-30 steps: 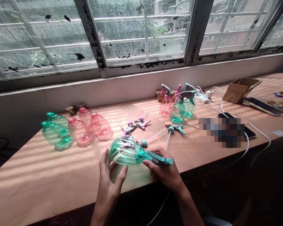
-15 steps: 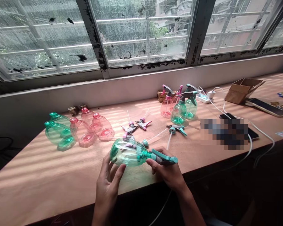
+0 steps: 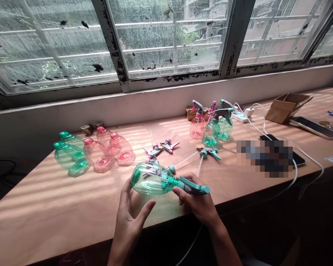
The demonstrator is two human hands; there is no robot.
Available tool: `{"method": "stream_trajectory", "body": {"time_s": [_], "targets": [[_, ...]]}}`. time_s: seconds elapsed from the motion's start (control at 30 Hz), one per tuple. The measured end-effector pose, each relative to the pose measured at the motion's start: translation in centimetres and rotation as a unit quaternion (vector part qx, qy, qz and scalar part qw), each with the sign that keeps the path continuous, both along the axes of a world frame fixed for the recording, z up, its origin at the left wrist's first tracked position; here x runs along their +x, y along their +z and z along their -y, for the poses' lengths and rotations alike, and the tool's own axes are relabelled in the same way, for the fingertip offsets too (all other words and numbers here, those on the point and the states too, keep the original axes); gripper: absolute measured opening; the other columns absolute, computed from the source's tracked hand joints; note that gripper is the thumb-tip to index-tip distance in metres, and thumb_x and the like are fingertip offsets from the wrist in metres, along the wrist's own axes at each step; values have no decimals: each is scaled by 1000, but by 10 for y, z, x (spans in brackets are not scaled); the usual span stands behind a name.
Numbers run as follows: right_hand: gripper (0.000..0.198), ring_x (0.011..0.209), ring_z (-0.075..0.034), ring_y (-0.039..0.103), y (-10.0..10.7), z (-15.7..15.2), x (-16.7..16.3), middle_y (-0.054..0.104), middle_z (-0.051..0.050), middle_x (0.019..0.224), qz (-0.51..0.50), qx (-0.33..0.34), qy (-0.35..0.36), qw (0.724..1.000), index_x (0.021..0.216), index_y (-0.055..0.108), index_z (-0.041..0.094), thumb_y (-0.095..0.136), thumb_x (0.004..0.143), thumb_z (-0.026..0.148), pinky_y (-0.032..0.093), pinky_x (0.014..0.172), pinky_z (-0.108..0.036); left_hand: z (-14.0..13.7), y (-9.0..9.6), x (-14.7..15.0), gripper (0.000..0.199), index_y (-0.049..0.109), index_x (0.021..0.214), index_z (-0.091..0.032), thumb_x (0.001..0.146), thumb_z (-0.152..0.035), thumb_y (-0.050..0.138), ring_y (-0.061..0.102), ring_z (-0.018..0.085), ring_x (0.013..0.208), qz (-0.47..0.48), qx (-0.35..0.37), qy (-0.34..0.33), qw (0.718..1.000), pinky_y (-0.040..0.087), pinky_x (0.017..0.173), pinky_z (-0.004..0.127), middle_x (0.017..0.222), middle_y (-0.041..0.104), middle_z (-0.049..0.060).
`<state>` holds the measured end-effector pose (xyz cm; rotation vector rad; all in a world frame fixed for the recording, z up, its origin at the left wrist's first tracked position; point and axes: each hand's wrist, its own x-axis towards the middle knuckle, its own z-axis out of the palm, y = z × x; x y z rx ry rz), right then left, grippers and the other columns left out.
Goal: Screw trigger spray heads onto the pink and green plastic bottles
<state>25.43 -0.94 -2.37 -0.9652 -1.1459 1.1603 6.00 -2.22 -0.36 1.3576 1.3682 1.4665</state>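
Observation:
A green see-through spray bottle (image 3: pixel 150 180) lies sideways in the air above the near part of the table, its trigger head pointing right. My right hand (image 3: pixel 198 201) is wrapped round the neck and grey-green trigger head. At the bottle's base is my left hand (image 3: pixel 133 214), thumb spread away from the bottle and fingers near or against its base end; contact is hard to make out. Behind the bottle lie pink-and-grey trigger heads (image 3: pixel 169 146) with thin tubes, and a green trigger head (image 3: pixel 208 153). Another green collar (image 3: pixel 171 168) shows just past the held bottle.
Headless green bottles (image 3: pixel 68 157) and pink bottles (image 3: pixel 121 149) stand at the left. Pink spray bottles (image 3: pixel 196 126) and green spray bottles (image 3: pixel 211 133) with heads stand at the back. A phone (image 3: pixel 296 157), white cables, a power strip (image 3: pixel 240 116) and a cardboard box (image 3: pixel 283 109) are on the right.
My left thumb has come off the bottle and spread outward to the right. The bottle's base has shifted very slightly; my right hand keeps its hold on the neck.

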Motion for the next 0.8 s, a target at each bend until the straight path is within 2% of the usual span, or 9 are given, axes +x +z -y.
{"method": "stream_trajectory", "body": {"time_s": [0.13, 0.23, 0.3, 0.47, 0.67, 0.8], "targets": [[34, 53, -11, 60, -3, -2, -1, 73, 0, 80, -8, -4, 9, 1000, 100, 67, 21, 87, 80, 41, 48, 48, -22, -3, -2, 0, 65, 52, 136, -25, 85, -57, 76, 51, 33, 145, 59, -28, 29, 997, 38, 122, 50, 149, 60, 13], [36, 53, -11, 60, -4, -2, -1, 74, 0, 80, -7, -10, 13, 1000, 99, 67, 21, 89, 78, 41, 50, 48, -23, -8, -6, -2, 64, 53, 130, -24, 82, -58, 79, 59, 34, 137, 70, -43, 48, 995, 48, 114, 51, 143, 64, 15], [36, 52, -11, 60, -4, -2, -1, 74, -1, 80, -4, -9, 9, 1000, 99, 67, 21, 88, 78, 42, 51, 48, -24, -10, -7, -3, 64, 53, 131, -24, 81, -55, 81, 60, 33, 137, 68, -33, 42, 996, 50, 113, 49, 144, 64, 14], [36, 53, -12, 61, -2, -1, 0, 72, 0, 78, -2, -5, -2, 1000, 100, 68, 21, 86, 81, 46, 50, 49, -24, -10, -8, -4, 67, 53, 142, -30, 83, -47, 81, 60, 32, 138, 52, -12, 5, 999, 50, 115, 46, 150, 60, 10], [33, 53, -11, 60, -1, -1, 0, 72, 1, 79, -5, -3, -3, 1000, 101, 69, 21, 85, 83, 43, 48, 49, -22, -9, -12, -8, 86, 41, 152, -36, 79, -40, 85, 51, 32, 145, 21, 11, 22, 999, 45, 119, 50, 154, 53, 10], [32, 53, -10, 60, -1, -1, 0, 72, 2, 78, -5, -5, 1, 1000, 100, 68, 21, 86, 82, 39, 49, 49, -22, -9, -15, -9, 89, 38, 154, -38, 78, -39, 86, 48, 32, 148, 8, 16, 5, 1000, 42, 121, 50, 156, 51, 9]]}}
